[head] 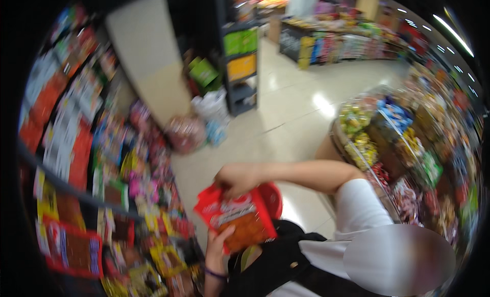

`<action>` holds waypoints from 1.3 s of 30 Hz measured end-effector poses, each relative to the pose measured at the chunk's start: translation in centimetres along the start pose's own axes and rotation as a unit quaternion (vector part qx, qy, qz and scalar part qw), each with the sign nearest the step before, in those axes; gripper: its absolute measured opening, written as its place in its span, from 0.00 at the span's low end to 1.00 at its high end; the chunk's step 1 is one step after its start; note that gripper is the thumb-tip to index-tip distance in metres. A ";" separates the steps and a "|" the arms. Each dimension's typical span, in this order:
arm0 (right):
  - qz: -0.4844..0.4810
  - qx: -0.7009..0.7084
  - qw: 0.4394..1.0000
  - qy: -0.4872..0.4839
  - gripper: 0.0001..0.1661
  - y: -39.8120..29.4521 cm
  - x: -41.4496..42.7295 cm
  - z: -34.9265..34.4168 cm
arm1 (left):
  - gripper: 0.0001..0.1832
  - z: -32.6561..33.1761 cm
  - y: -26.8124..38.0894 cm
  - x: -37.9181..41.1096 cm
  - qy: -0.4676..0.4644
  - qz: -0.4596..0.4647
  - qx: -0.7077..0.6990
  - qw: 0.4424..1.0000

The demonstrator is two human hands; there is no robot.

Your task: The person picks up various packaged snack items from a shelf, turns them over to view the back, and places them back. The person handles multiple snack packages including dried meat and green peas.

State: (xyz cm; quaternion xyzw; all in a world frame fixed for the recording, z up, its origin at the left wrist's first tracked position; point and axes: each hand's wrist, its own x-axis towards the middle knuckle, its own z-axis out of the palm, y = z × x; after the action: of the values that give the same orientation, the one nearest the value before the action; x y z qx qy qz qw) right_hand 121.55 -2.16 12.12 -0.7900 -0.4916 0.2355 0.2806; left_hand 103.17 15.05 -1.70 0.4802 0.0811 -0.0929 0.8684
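A red plastic food packet [245, 220] with an orange-brown picture or clear window on its front is held before me, tilted. My left hand [220, 239], with a dark purple band at the wrist, grips its lower left edge, thumb on the front. My right hand [237, 180] reaches in from the right, fingers bent down on the packet's upper edge; blur hides the exact fingertip hold. Partly hidden behind the packet is a round red plastic container [275, 201].
Shelves of packaged snacks [72, 251] rise at left. A display bin of wrapped sweets [360, 147] stands at right. Filled plastic bags [187, 132] lie on the floor by a pillar [149, 59]. Beyond are a dark shelf rack [243, 86] and a counter [289, 44] with goods.
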 end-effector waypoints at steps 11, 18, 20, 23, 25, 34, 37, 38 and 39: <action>0.063 0.320 0.938 -0.122 0.12 2.6 0.2 -0.9 | 0.24 0.2 -0.2 -0.2 -0.021 0.001 0.010 1.000; 0.060 0.156 0.985 -0.050 0.08 2.0 1.7 -0.9 | 0.24 0.4 -0.1 0.8 -0.019 0.008 0.030 0.999; 0.052 0.060 0.997 -0.018 0.10 1.1 1.9 -0.9 | 0.24 0.5 0.0 0.9 -0.015 0.014 0.030 0.999; 0.020 -0.059 0.996 0.059 0.11 0.4 1.9 0.2 | 0.23 0.6 -0.1 0.9 -0.009 0.027 0.031 0.999; 0.000 -0.088 0.990 0.110 0.11 0.0 1.6 0.9 | 0.23 0.6 -0.1 0.9 -0.003 0.035 0.036 0.999; -0.067 0.045 0.989 0.121 0.06 -0.6 0.9 0.6 | 0.20 -0.6 -0.7 -0.5 0.043 0.103 0.153 0.982; -0.089 0.058 0.991 0.078 0.06 -1.4 1.5 0.6 | 0.20 -0.7 -0.9 -1.2 0.059 0.135 0.182 0.972; -0.084 0.054 0.993 0.069 0.06 -1.7 1.8 0.6 | 0.20 -0.8 -0.9 -1.4 0.065 0.144 0.196 0.968; -0.081 0.049 0.994 0.058 0.06 -2.0 2.1 0.8 | 0.20 -0.9 -0.7 -1.6 0.072 0.154 0.211 0.963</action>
State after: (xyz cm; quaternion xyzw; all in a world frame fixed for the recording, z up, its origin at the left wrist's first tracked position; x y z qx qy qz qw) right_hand 120.65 0.63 12.67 -0.7453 -0.5246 0.1895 0.3652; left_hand 101.37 15.54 -2.39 0.6644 0.0476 0.0617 0.7433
